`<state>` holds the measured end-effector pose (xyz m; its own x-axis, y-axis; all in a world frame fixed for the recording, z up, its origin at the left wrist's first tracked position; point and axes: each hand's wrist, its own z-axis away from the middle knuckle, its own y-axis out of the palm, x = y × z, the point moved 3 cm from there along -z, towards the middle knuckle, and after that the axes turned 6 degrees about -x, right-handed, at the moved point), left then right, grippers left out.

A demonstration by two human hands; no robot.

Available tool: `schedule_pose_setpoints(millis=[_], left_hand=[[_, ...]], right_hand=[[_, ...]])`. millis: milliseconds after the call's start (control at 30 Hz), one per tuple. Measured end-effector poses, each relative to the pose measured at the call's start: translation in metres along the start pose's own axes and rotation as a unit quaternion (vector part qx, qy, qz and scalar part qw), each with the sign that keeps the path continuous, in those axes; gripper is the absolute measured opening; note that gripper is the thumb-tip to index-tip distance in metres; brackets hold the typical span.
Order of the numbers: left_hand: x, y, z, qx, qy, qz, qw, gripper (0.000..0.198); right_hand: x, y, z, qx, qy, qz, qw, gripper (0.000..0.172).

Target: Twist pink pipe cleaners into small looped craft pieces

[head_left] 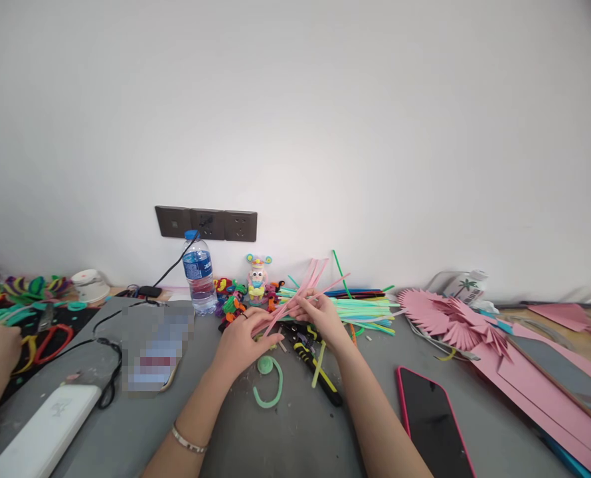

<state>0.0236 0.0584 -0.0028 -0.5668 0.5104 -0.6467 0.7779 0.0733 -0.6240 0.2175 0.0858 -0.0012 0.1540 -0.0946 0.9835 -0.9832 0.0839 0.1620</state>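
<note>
The left hand (pixel 242 340) and the right hand (pixel 320 317) both gripped a bunch of pink fuzzy sticks (pixel 300 292), held just above the grey table (pixel 295 431). The left hand pinched the low end, and the right hand's fingers closed around the middle. Just under the hands lay a green fuzzy curl (pixel 269 382) and black-and-yellow pliers (pixel 315 365). Behind the right hand sat a pile of light green sticks (pixel 365 311). A water bottle (pixel 199 272) stood beyond the left hand, and a phone (pixel 432 418) lay near the right arm.
</note>
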Motion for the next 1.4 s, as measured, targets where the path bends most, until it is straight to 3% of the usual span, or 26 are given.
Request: schedule_pose_setpoints(millis=[100,200,467,600,733,900,1000,1200,1300,1400], left_hand=[[0.008,0.003,-0.001,-0.008,-0.001,-0.017,1.0,0.022],[0.015,0.003,-0.003,-0.025,0.006,-0.014,1.0,0.022],[0.016,-0.002,-0.003,-0.062,0.022,-0.09,0.994,0.036],[0.013,-0.004,-0.001,-0.067,0.026,-0.103,0.992,0.032],[0.008,-0.009,0.0,-0.049,0.057,-0.084,0.994,0.034],[-0.005,-0.021,0.001,-0.098,0.116,-0.038,0.988,0.026],[-0.015,-0.022,0.003,-0.093,0.143,-0.017,0.985,0.022],[-0.022,-0.012,0.005,0.0,0.126,-0.046,0.991,0.021],[-0.022,-0.009,0.004,-0.003,0.115,-0.038,0.993,0.017],[-0.022,-0.009,0.004,-0.041,0.113,-0.013,0.993,0.016]], right_hand=[[0.0,0.003,0.002,0.018,0.01,-0.004,1.0,0.036],[-0.001,-0.002,0.0,0.0,0.004,-0.009,1.0,0.037],[0.012,-0.031,-0.005,-0.169,-0.118,-0.076,0.976,0.034],[0.018,-0.037,-0.004,-0.21,-0.139,-0.108,0.962,0.033],[0.021,-0.034,-0.001,-0.213,-0.139,-0.113,0.961,0.037],[0.021,-0.026,0.0,-0.198,-0.143,-0.11,0.964,0.039],[0.021,-0.024,0.0,-0.188,-0.14,-0.109,0.966,0.037],[0.022,-0.028,-0.001,-0.179,-0.13,-0.125,0.967,0.036],[0.022,-0.031,-0.002,-0.182,-0.13,-0.141,0.965,0.034],[0.024,-0.03,-0.002,-0.162,-0.123,-0.153,0.967,0.031]])
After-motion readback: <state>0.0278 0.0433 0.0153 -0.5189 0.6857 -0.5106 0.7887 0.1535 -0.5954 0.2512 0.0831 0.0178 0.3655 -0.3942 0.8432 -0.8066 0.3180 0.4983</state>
